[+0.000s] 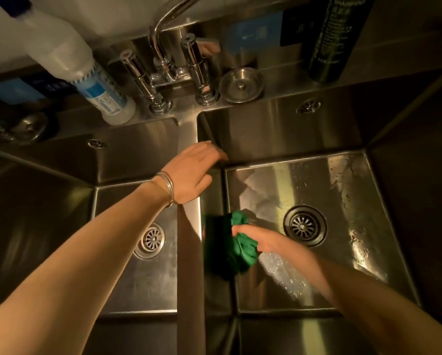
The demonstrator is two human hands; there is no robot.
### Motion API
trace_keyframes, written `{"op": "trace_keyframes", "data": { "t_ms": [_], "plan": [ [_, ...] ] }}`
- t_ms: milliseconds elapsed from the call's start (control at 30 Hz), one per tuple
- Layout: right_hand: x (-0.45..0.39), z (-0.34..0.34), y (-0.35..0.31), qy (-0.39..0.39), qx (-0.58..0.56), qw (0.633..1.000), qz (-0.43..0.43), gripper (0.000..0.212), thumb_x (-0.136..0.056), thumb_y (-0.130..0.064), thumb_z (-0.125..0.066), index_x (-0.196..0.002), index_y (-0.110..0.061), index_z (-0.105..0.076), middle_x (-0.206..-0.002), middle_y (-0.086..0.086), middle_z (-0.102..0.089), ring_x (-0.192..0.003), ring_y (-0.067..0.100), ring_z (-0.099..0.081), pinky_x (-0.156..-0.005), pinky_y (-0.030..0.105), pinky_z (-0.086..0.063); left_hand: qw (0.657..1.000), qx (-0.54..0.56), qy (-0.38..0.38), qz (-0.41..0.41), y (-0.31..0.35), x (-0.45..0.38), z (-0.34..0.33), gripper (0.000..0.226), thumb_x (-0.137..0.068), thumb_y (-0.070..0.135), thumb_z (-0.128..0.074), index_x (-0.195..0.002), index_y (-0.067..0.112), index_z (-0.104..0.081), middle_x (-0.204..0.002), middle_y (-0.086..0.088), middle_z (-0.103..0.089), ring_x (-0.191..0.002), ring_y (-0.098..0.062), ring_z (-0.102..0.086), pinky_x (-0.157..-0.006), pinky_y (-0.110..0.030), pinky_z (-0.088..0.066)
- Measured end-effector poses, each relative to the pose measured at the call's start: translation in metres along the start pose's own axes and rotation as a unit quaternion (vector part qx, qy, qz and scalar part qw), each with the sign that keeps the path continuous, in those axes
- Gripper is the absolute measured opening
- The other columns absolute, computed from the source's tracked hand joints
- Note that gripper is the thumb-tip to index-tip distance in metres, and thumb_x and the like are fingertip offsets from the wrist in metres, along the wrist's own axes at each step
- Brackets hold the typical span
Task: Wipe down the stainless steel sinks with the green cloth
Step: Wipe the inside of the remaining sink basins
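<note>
Right hand (259, 240) gripped the bunched green cloth (234, 245) against the left wall of the right stainless steel sink (342, 175). Left hand (193, 172), fingers relaxed, rested on the steel divider (189, 226). Behind: chrome tap (163, 62), white spray bottle (69, 57), dark cylindrical bottle (335, 37).

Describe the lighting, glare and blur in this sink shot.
Head view: dim, warm yellow light; bright glare patches on the right sink floor; the outer sink walls fall into shadow; the green cloth and right hand are slightly motion-blurred; wide-angle bending curves the edges.
</note>
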State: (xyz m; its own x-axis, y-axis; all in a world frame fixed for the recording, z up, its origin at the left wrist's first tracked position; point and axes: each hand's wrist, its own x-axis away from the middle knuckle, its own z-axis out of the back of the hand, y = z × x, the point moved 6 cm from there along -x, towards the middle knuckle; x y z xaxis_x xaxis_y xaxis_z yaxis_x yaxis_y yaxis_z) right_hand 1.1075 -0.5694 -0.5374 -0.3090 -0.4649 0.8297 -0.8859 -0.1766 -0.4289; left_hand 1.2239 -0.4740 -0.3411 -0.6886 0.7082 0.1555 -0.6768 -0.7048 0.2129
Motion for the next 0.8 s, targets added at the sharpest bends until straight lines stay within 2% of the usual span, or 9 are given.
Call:
{"op": "trace_keyframes", "data": {
  "t_ms": [133, 200, 300, 367, 433, 533, 600, 700, 800],
  "plan": [
    [-0.029, 0.022, -0.061, 0.114, -0.062, 0.987, 0.097, 0.015, -0.078, -0.015, -0.062, -0.091, -0.013, -0.054, -0.078, 0.011, -0.057, -0.066, 0.024, -0.057, -0.064, 0.031, -0.049, 0.99, 0.082, 0.101, 0.061, -0.004, 0.007, 0.006, 0.061, -0.077, 0.016, -0.034, -0.136, 0.001, -0.039, -0.146, -0.017, -0.033, -0.135, -0.027, -0.032, -0.116, -0.035, -0.021],
    [-0.033, 0.027, -0.097, 0.131, -0.082, 0.975, 0.16, 0.006, -0.084, -0.007, -0.056, -0.088, -0.012, -0.056, -0.073, 0.009, -0.057, -0.063, 0.021, -0.055, -0.062, 0.028, -0.048, 0.967, 0.133, 0.177, 0.128, -0.013, 0.013, 0.009, 0.055, -0.084, 0.009, -0.036, -0.139, -0.001, -0.035, -0.148, -0.018, -0.026, -0.137, -0.026, -0.029, -0.115, -0.025, -0.019],
    [-0.008, 0.024, -0.143, 0.142, -0.057, 0.953, 0.262, 0.015, -0.084, 0.0, -0.054, -0.089, -0.013, -0.059, -0.073, 0.004, -0.059, -0.066, 0.015, -0.057, -0.061, 0.023, -0.049, 0.922, 0.19, 0.26, 0.214, -0.023, 0.023, 0.011, 0.05, -0.094, 0.018, -0.029, -0.142, 0.0, -0.033, -0.15, -0.015, -0.029, -0.137, -0.018, -0.028, -0.111, -0.006, -0.012],
    [0.015, 0.014, -0.159, 0.133, -0.043, 0.938, 0.317, 0.021, -0.084, 0.004, -0.053, -0.099, -0.01, -0.059, -0.082, 0.004, -0.062, -0.074, 0.015, -0.059, -0.068, 0.025, -0.05, 0.909, 0.207, 0.273, 0.236, -0.024, 0.027, 0.009, 0.055, -0.093, 0.024, -0.025, -0.144, 0.005, -0.032, -0.148, -0.008, -0.035, -0.135, -0.012, -0.031, -0.11, -0.009, -0.017],
    [0.039, 0.0, -0.165, 0.12, -0.028, 0.926, 0.357, 0.031, -0.083, 0.007, -0.053, -0.111, -0.007, -0.057, -0.09, 0.003, -0.062, -0.08, 0.012, -0.061, -0.074, 0.026, -0.051, 0.897, 0.226, 0.281, 0.255, -0.028, 0.03, 0.006, 0.052, -0.093, 0.016, -0.031, -0.145, 0.012, -0.032, -0.147, -0.002, -0.04, -0.134, -0.013, -0.037, -0.112, -0.019, -0.024],
    [0.079, -0.021, -0.147, 0.116, 0.001, 0.914, 0.388, 0.044, -0.08, 0.01, -0.056, -0.12, -0.009, -0.05, -0.093, -0.005, -0.062, -0.077, -0.005, -0.061, -0.071, 0.012, -0.049, 0.885, 0.252, 0.296, 0.256, -0.03, 0.032, 0.003, 0.054, -0.093, 0.006, -0.039, -0.145, 0.015, -0.032, -0.143, 0.005, -0.042, -0.132, -0.012, -0.041, -0.113, -0.026, -0.028],
    [0.1, -0.037, -0.118, 0.105, 0.026, 0.927, 0.36, 0.052, -0.082, 0.005, -0.059, -0.129, -0.01, -0.044, -0.1, -0.007, -0.06, -0.085, -0.005, -0.058, -0.075, 0.007, -0.048, 0.878, 0.268, 0.303, 0.256, -0.031, 0.033, 0.003, 0.058, -0.088, 0.003, -0.035, -0.145, 0.013, -0.032, -0.138, 0.009, -0.043, -0.131, -0.01, -0.041, -0.112, -0.023, -0.028],
    [0.136, -0.065, -0.058, 0.063, 0.099, 0.924, 0.364, 0.064, -0.077, 0.002, -0.058, -0.129, -0.028, -0.035, -0.124, 0.005, -0.049, -0.11, 0.007, -0.054, -0.098, 0.02, -0.043, 0.874, 0.279, 0.284, 0.279, -0.029, 0.033, 0.006, 0.058, -0.088, 0.001, -0.035, -0.144, 0.014, -0.034, -0.143, 0.002, -0.043, -0.133, -0.017, -0.041, -0.113, -0.028, -0.027],
    [0.172, -0.097, 0.008, -0.01, 0.094, 0.938, 0.332, 0.07, -0.075, 0.008, -0.056, -0.132, -0.023, -0.028, -0.136, 0.008, -0.04, -0.123, 0.004, -0.047, -0.103, 0.017, -0.037, 0.929, 0.17, 0.214, 0.25, -0.018, 0.026, 0.014, 0.044, -0.093, 0.008, -0.04, -0.137, 0.008, -0.043, -0.149, -0.009, -0.035, -0.136, -0.025, -0.035, -0.111, -0.025, -0.021]
  ]
}}
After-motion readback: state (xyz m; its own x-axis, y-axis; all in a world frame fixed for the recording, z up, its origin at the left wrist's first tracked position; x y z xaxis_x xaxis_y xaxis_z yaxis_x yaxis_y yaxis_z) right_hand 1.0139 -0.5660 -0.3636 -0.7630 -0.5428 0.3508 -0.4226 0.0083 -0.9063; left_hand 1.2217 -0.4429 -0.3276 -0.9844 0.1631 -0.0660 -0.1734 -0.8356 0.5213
